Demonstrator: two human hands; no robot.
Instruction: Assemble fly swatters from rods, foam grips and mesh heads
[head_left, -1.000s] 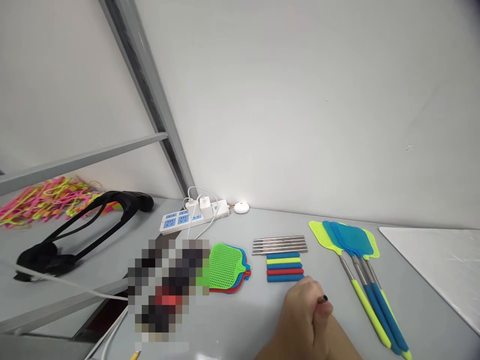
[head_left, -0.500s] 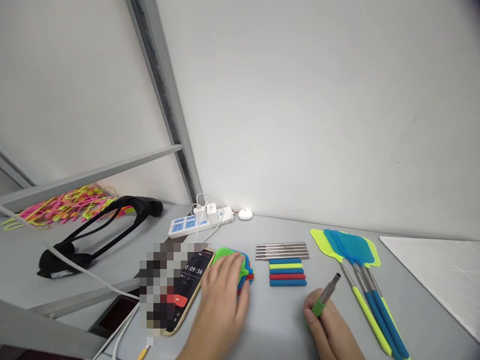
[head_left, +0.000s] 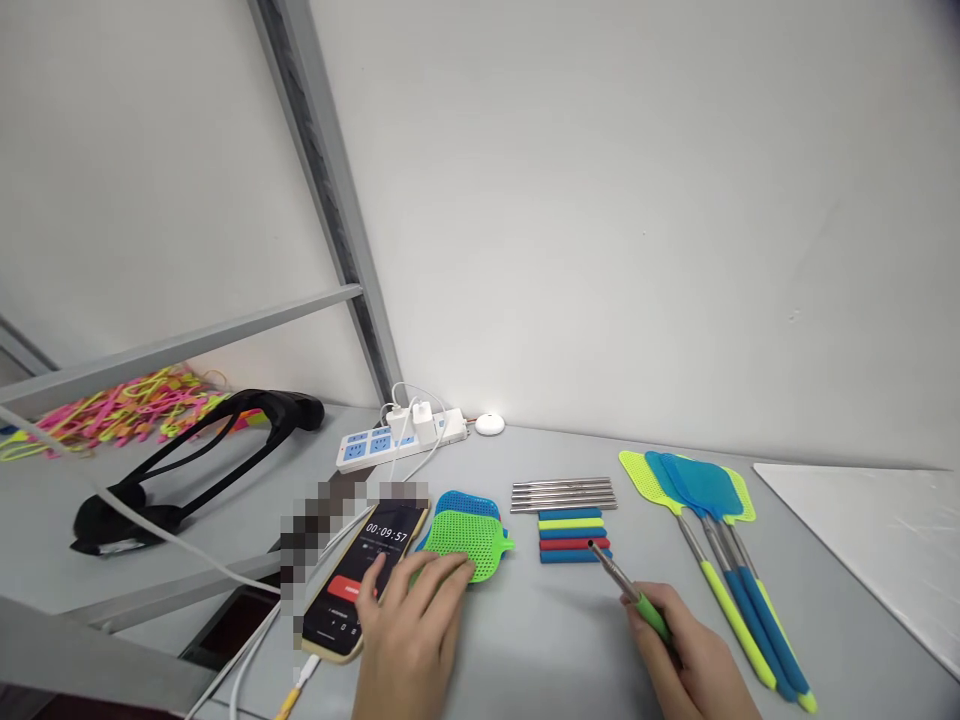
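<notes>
My left hand (head_left: 412,630) lies with fingers spread over the lower edge of a green mesh fly swatter head (head_left: 471,540). Beneath that head a blue mesh head (head_left: 466,500) shows at the back. My right hand (head_left: 686,650) is closed around a green fly swatter handle (head_left: 651,615), whose metal rod (head_left: 616,572) points up and left with its open end bare. Beyond the rod lie several blue, yellow and red handle grips (head_left: 571,534) in a stack of rows, with several metal rods (head_left: 562,495) behind them.
On the right, several whole fly swatters (head_left: 742,580) lie together beside a white sheet (head_left: 862,530). A phone (head_left: 360,580) with a running timer is near my left hand. A power strip (head_left: 360,450), white cables, a black headset-like strap (head_left: 277,420) and grey shelf bars stand left.
My left hand has drawn back toward me, and the green head has shifted with it, uncovering more blue. My right hand has turned the rod to point left.
</notes>
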